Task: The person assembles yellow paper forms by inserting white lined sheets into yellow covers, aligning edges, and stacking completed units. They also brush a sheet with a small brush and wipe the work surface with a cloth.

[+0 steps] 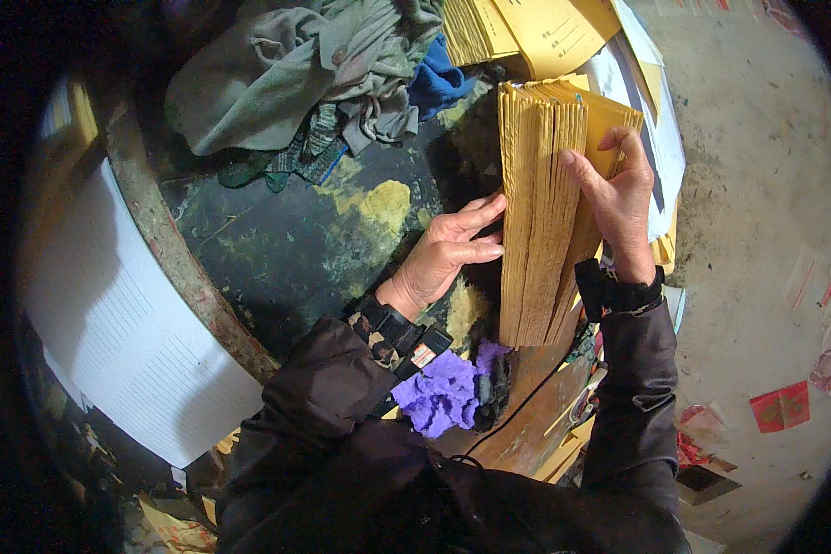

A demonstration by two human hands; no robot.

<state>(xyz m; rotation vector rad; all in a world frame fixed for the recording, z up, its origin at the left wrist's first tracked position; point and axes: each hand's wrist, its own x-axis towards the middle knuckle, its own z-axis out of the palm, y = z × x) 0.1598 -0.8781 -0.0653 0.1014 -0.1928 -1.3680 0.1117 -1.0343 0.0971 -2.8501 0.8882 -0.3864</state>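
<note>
A thick stack of yellow-brown kraft paper envelopes or folders (537, 221) stands before me, its folded edges facing up. My right hand (620, 187) grips the stack's right part, the thumb on the edges and the bent fingers at the outermost pieces, which fan slightly apart from the rest. My left hand (447, 253) rests its fingertips against the left side of the stack, fingers spread. Crumpled purple cloth or paper (440, 395) lies below my left wrist.
Grey cloth (284, 76), a blue cloth (440, 79) and a knit glove (311, 156) lie at the back. More printed kraft envelopes (561, 34) are behind the stack. Lined white sheets (131, 325) lie left of the table's raised rim (180, 242). A black cord (526, 398) runs near my body.
</note>
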